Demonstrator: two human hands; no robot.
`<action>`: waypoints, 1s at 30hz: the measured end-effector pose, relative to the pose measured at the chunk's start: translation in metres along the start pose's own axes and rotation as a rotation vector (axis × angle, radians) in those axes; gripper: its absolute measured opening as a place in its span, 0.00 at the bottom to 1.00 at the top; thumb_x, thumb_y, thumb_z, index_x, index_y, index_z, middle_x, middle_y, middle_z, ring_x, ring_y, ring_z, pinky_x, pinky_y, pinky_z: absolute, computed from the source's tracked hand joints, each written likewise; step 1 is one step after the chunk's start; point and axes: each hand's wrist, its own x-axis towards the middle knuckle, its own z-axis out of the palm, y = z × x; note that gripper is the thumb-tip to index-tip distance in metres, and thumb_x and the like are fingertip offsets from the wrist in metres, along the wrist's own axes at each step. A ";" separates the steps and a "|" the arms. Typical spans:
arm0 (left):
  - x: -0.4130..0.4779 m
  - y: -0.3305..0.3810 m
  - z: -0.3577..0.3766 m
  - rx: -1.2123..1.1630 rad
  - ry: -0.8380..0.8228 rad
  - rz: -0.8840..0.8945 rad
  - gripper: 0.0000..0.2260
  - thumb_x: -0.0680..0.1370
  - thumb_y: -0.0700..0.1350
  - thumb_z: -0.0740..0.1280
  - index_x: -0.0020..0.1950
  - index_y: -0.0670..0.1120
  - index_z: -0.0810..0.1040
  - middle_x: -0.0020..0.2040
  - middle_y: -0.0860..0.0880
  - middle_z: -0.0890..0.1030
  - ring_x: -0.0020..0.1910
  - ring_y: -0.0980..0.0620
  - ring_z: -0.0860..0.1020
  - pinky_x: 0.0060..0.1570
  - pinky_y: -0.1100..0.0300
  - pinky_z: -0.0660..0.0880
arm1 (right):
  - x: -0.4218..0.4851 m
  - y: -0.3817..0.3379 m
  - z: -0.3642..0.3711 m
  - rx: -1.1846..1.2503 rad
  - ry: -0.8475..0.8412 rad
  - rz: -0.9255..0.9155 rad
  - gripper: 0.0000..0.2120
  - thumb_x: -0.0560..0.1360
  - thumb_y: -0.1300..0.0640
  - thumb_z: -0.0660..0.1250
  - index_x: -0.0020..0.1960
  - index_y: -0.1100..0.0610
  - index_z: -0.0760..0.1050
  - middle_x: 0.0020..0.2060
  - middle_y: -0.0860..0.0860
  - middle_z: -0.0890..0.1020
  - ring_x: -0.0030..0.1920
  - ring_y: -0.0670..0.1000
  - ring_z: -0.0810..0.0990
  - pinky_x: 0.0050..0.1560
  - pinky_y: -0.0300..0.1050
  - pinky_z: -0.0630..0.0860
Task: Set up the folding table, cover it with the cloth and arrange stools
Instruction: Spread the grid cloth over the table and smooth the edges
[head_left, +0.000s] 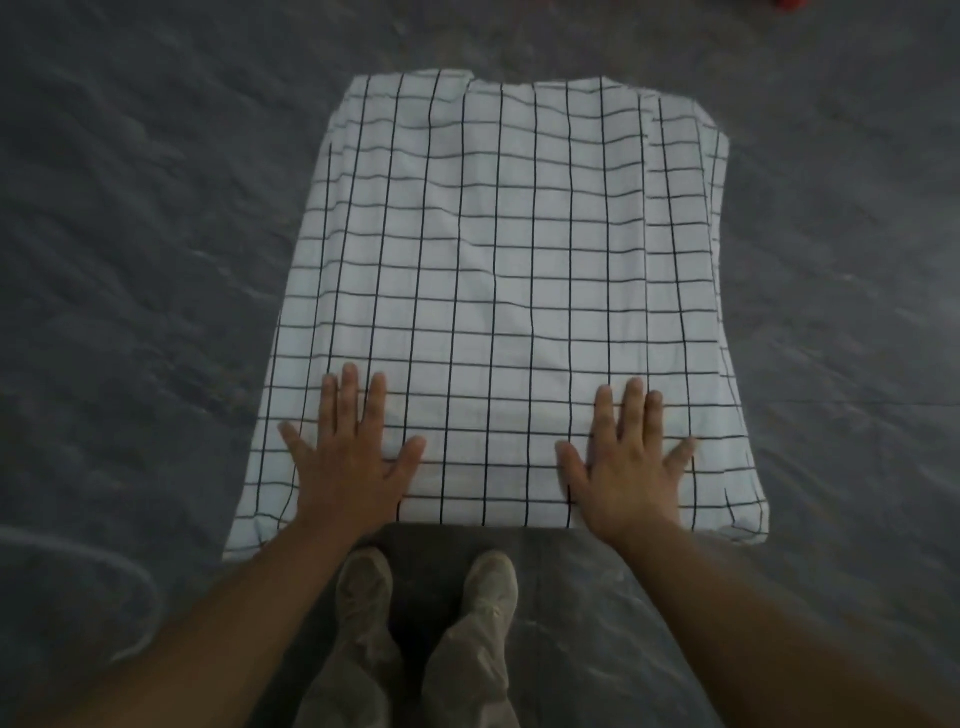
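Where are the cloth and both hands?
cloth (498, 249), head view, middle of the checked fabric.
left hand (350, 462), head view, back of the hand.
right hand (626, 467), head view, back of the hand.

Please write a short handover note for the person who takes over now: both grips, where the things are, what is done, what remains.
Hands: the left grip rests flat, fingers straight, on the checked cloth near its front edge; the right grip likewise.
Things: the cloth lies spread over a raised surface, presumably the folding table, hidden beneath it. No stools in view.
Done: cloth on.
Left: smooth the wrinkles at the far edge, arrange the stools.
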 end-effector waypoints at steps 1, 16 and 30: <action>0.001 0.000 -0.003 -0.015 0.007 -0.009 0.38 0.80 0.71 0.46 0.83 0.52 0.39 0.83 0.48 0.36 0.81 0.46 0.37 0.71 0.24 0.49 | 0.002 -0.002 -0.003 0.010 0.011 0.013 0.39 0.77 0.28 0.37 0.80 0.49 0.35 0.79 0.54 0.35 0.78 0.57 0.31 0.73 0.73 0.43; 0.058 0.018 -0.013 -0.067 0.042 -0.061 0.36 0.81 0.68 0.46 0.83 0.50 0.44 0.83 0.49 0.41 0.82 0.46 0.41 0.75 0.33 0.48 | 0.082 -0.054 -0.040 0.007 -0.021 -0.024 0.41 0.76 0.29 0.40 0.80 0.52 0.39 0.80 0.58 0.37 0.78 0.60 0.32 0.72 0.75 0.40; 0.315 -0.089 -0.150 -0.389 0.202 0.011 0.23 0.80 0.57 0.61 0.71 0.47 0.70 0.67 0.44 0.75 0.65 0.43 0.73 0.63 0.41 0.68 | 0.211 -0.272 -0.138 0.135 -0.056 0.212 0.42 0.66 0.36 0.69 0.73 0.50 0.57 0.71 0.54 0.62 0.69 0.60 0.62 0.66 0.62 0.66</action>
